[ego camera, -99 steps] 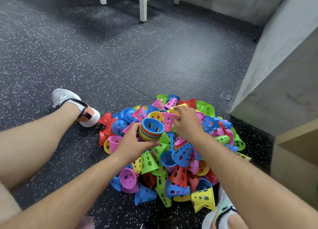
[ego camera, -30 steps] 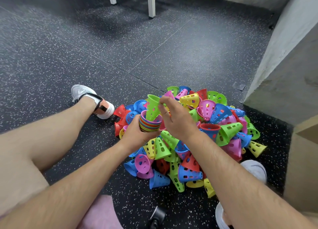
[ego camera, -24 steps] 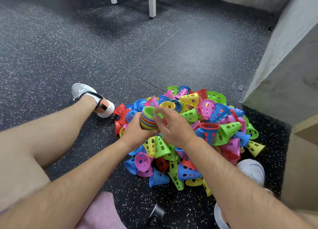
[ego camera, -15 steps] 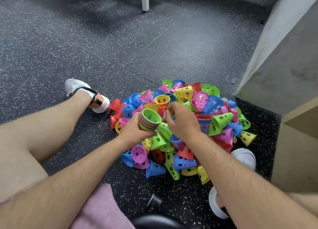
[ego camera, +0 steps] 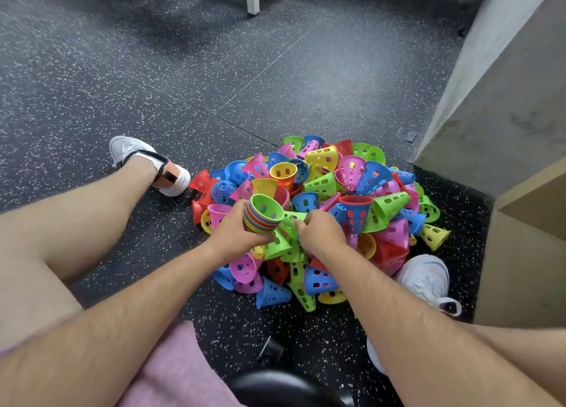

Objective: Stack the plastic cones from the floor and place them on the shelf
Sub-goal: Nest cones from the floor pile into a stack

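— What are your hands holding?
— My left hand [ego camera: 234, 236] grips the nested cone stack [ego camera: 264, 215], just above the pile [ego camera: 352, 186] on the floor [ego camera: 275, 85]; my right hand [ego camera: 321, 235] pinches a green cone [ego camera: 289, 223] beside it.

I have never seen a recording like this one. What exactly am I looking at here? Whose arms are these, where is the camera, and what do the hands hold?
There is no machine here. The two bare arms belong to a person, and the only camera sits on that person's head, looking forward and down, so you see roughly what they see. On the dark speckled floor lies a pile of small plastic cones with holes, in red, blue, green, yellow and pink. The left shoe and the right shoe are on either side of it. The left hand grips a stack of nested cones with a green one on top. The right hand grips a loose green cone just beside that stack.
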Demonstrator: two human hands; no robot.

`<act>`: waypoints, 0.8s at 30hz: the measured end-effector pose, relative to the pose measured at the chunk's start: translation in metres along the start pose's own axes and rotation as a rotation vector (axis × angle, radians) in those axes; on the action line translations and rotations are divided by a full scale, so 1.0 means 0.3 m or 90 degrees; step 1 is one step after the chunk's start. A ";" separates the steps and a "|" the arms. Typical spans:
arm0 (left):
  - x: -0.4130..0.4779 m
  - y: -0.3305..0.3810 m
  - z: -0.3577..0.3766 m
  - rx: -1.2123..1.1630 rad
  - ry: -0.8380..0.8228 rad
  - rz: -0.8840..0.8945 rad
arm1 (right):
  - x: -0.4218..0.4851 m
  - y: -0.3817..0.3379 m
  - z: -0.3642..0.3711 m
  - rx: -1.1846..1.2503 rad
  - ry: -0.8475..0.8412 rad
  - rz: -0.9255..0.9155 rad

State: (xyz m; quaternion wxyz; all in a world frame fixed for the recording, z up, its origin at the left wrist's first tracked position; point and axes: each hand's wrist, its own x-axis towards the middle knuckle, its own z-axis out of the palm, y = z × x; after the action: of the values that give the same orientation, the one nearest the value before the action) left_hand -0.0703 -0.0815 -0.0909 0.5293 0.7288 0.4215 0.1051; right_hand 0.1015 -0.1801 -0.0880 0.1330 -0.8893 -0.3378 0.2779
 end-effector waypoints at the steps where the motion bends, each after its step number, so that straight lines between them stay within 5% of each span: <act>1: 0.000 -0.003 -0.001 0.003 0.000 -0.003 | -0.002 0.003 -0.001 0.034 0.007 -0.011; 18: 0.004 0.001 -0.035 0.008 0.029 -0.030 | 0.002 -0.018 -0.032 0.249 0.342 -0.369; 24: 0.004 0.018 -0.030 -0.001 0.037 -0.031 | -0.018 -0.028 -0.007 0.234 0.201 -0.486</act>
State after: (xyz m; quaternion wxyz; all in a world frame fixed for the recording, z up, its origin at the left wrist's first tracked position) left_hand -0.0722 -0.0749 -0.0828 0.5199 0.7146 0.4541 0.1135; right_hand 0.0949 -0.1777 -0.0806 0.4317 -0.6939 -0.5625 0.1254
